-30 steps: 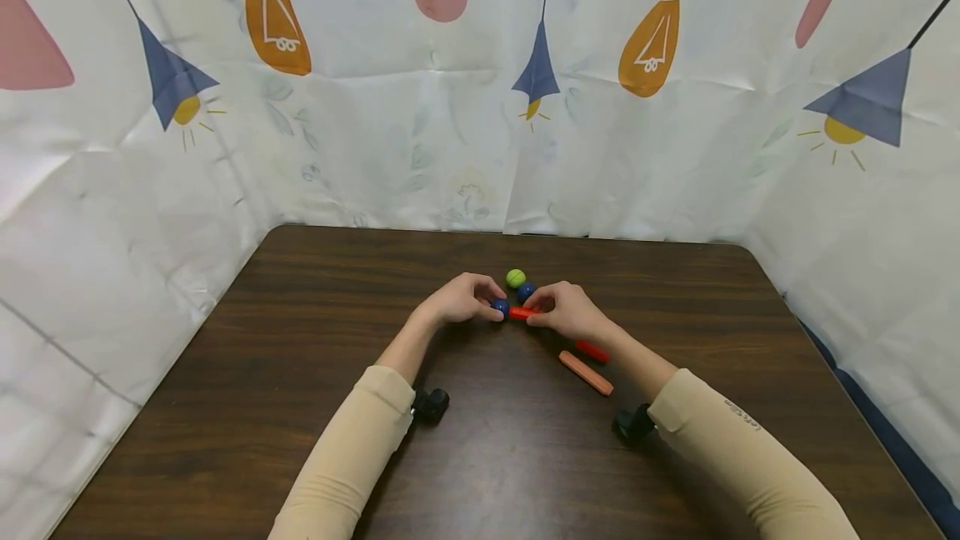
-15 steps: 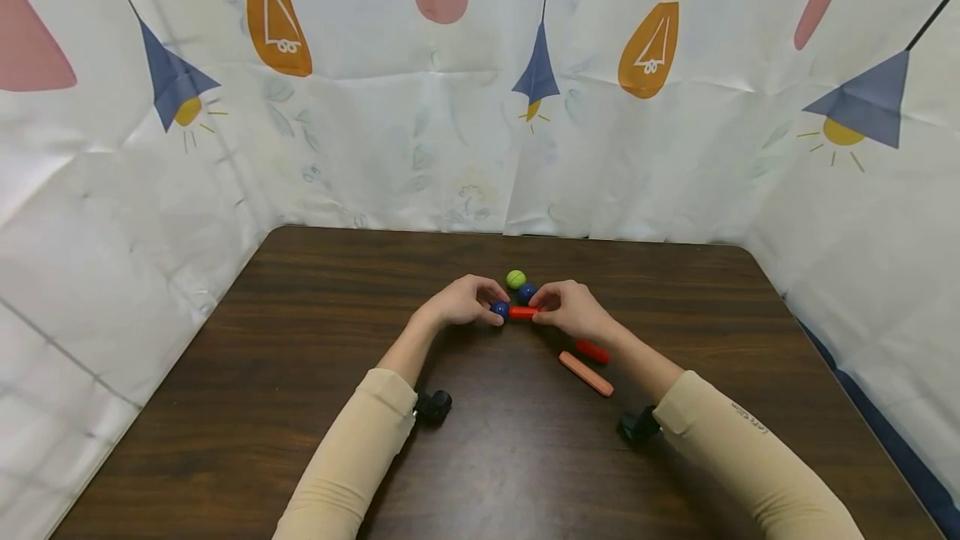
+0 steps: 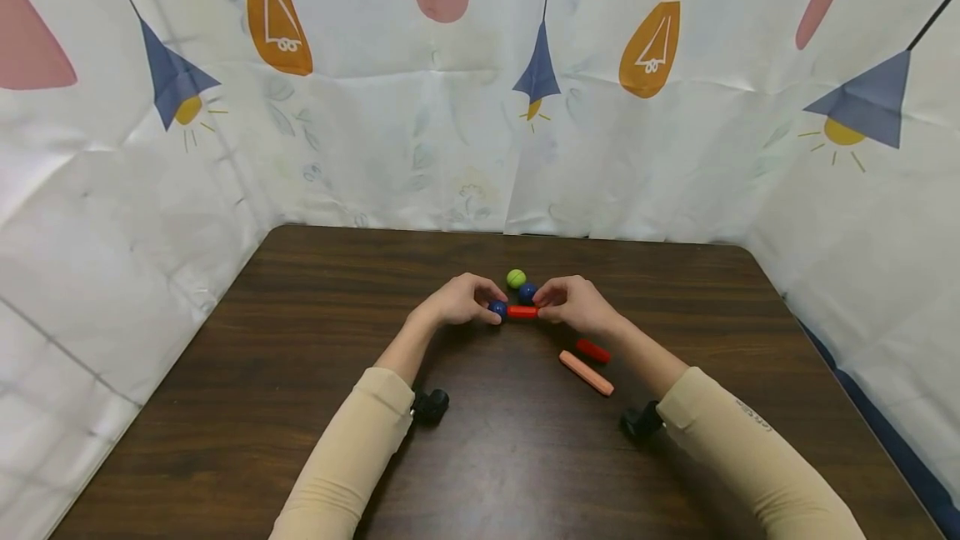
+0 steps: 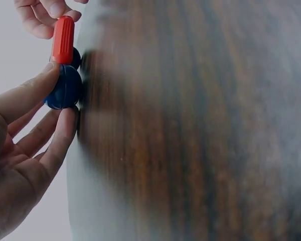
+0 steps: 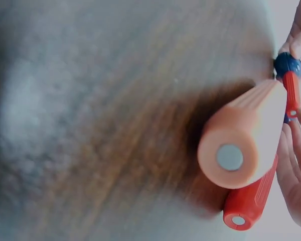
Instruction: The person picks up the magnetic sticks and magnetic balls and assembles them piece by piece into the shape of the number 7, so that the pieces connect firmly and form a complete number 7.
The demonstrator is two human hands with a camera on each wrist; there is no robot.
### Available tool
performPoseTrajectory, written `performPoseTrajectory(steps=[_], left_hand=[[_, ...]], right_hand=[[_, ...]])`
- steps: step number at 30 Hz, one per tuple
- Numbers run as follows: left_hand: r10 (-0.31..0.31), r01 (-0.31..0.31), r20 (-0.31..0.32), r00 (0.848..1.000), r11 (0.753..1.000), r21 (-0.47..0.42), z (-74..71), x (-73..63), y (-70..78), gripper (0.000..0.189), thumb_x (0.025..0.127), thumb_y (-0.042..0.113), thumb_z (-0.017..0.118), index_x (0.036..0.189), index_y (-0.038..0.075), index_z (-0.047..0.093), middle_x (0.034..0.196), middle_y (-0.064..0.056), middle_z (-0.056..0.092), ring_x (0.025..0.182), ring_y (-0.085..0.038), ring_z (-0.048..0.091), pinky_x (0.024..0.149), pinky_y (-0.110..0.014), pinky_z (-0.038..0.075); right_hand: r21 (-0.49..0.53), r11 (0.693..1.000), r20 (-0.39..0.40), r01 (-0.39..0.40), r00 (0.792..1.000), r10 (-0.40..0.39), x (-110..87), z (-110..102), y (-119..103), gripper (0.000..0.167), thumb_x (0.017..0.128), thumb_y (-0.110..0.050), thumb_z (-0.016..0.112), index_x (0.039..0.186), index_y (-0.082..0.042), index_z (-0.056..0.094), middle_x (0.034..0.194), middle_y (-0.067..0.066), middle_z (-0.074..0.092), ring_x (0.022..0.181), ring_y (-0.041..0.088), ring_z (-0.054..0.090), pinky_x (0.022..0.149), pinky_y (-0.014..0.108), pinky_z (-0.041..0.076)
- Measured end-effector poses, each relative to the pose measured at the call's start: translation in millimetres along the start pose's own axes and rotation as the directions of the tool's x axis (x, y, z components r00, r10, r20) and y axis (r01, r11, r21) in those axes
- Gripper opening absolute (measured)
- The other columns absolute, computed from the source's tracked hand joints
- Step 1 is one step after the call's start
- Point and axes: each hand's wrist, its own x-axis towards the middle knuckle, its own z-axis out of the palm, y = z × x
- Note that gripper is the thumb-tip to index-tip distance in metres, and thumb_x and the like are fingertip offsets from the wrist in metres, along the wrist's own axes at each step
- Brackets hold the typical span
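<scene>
My left hand (image 3: pixel 463 300) pinches a dark blue ball (image 4: pixel 65 86) between thumb and fingers. A short ribbed red rod (image 3: pixel 522 312) meets that ball at one end and points to the right. At the rod's other end are the fingertips of my right hand (image 3: pixel 576 305), thumb and forefinger apart around the tip. The rod's end face shows a small silver disc in the right wrist view. A second blue ball (image 3: pixel 527 293) sits just behind the rod, close to the right forefinger. Behind it lies a yellow-green ball (image 3: pixel 516 278).
Right of centre on the dark wooden table (image 3: pixel 315 340), an orange ribbed rod (image 3: pixel 586 373) lies slantwise. Another red rod (image 3: pixel 593 351) is beside it, near the right forearm. A white patterned curtain (image 3: pixel 360 148) stands behind the table's far edge.
My right hand has slid a little to the right along the red rod, so more of the rod shows. The left hand stays nearly in place with the blue ball.
</scene>
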Motion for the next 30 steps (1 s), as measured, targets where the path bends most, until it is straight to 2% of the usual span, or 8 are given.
performPoseTrajectory(steps=[7,15,24,30], left_hand=[[-0.002,0.002,-0.003,1.000,1.000,-0.004,-1.9,-0.8,-2.7,0.033,0.087,0.015,0.084,0.118,0.007,0.075,0.106,-0.002,0.072,0.094,-0.018,0.064,0.085,-0.034,0.052],[-0.029,0.028,-0.011,1.000,0.999,-0.022,-5.6,-3.1,-4.5,0.034,0.087,0.014,0.084,0.119,0.006,0.075,0.108,-0.003,0.071,0.097,-0.020,0.065,0.086,-0.035,0.053],[-0.028,0.028,-0.008,1.000,0.999,-0.021,-7.0,-2.8,-6.0,0.034,0.088,0.015,0.083,0.120,0.007,0.075,0.108,-0.002,0.072,0.097,-0.019,0.065,0.087,-0.036,0.053],[-0.022,0.022,0.001,1.000,1.000,-0.018,-8.3,-2.8,-6.8,0.034,0.088,0.016,0.084,0.119,0.007,0.075,0.108,-0.002,0.071,0.095,-0.019,0.064,0.086,-0.035,0.053]], right_hand=[[0.104,0.994,-0.015,-0.014,1.000,0.016,4.8,-7,4,0.025,0.095,-0.002,0.073,0.117,0.007,0.069,0.106,0.016,0.070,0.095,0.026,0.069,0.080,0.041,0.060],[0.169,0.983,-0.059,-0.073,0.995,0.084,12.0,-7,-2,0.036,0.095,-0.001,0.072,0.127,0.009,0.061,0.115,0.021,0.066,0.100,0.032,0.068,0.084,0.043,0.058],[0.144,0.983,-0.079,-0.113,0.989,0.125,22.1,-2,-4,0.043,0.093,-0.004,0.075,0.130,0.010,0.058,0.121,0.023,0.063,0.101,0.029,0.066,0.087,0.041,0.057],[0.062,0.989,-0.121,-0.138,0.982,0.145,24.7,2,-3,0.041,0.090,-0.010,0.080,0.125,0.003,0.064,0.119,0.018,0.065,0.108,0.030,0.063,0.091,0.041,0.053]])
